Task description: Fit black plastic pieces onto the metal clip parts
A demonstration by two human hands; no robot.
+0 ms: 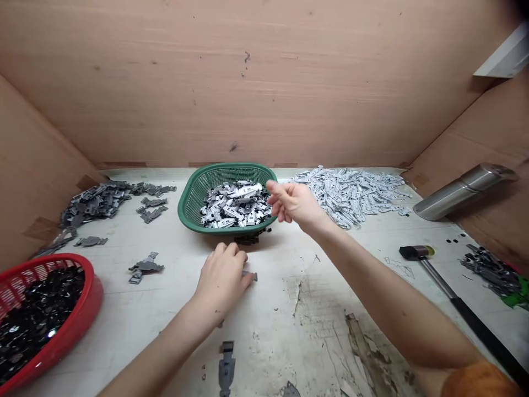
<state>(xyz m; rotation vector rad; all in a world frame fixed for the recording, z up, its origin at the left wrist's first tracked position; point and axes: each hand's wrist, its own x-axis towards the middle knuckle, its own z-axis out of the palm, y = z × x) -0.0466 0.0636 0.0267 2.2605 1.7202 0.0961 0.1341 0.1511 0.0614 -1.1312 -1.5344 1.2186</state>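
My left hand [221,275] rests low on the table with its fingers bent, in front of the green basket. A small grey flat part [253,276] sticks out from under its thumb and fingertips; most of it is hidden. My right hand [295,205] is at the right rim of the green basket [188,220]. Its thumb stands apart from its curled fingers, and nothing shows between them. Just left of its fingertips, a blurred pale clip-like part [248,191] is over the heap of grey-and-black parts [225,212] in the basket.
A red basket [93,309] of shiny black pieces stands at left. Grey parts [97,204] lie behind it, and pale flat parts [355,193] are heaped at back right. A hammer [444,284] and metal cylinder [458,193] lie right. Cardboard walls [264,110] enclose the table.
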